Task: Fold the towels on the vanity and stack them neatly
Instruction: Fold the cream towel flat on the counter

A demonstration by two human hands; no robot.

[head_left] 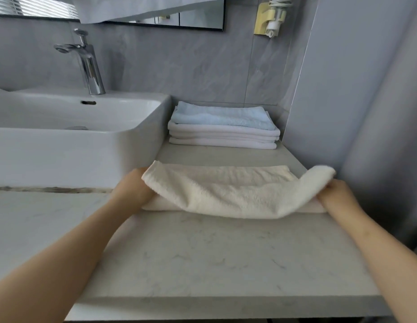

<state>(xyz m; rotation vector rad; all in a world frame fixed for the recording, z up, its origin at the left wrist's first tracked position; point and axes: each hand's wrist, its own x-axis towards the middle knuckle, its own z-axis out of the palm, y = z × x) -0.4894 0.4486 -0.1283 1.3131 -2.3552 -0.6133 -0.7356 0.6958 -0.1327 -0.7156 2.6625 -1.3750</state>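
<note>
cream towel (pixel 226 194) on vanity (pixel 226 252), left hand (pixel 130 190) and right hand (pixel 338 194) gripping its ends

A cream towel (pixel 233 192) lies on the marble vanity (pixel 214 257) off the front right corner of the sink (pixel 81 145), its top layer raised at both ends. The left hand (pixel 130 190) grips the end nearest the sink, and the right hand (pixel 338 194) grips the far end. Against the sink's right wall sits a stack of folded towels (pixel 223 136).

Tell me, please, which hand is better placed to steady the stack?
Left, probably: both hold the cream towel, but the left hand sits nearer the stack; the right hand crowds the wall.
</note>
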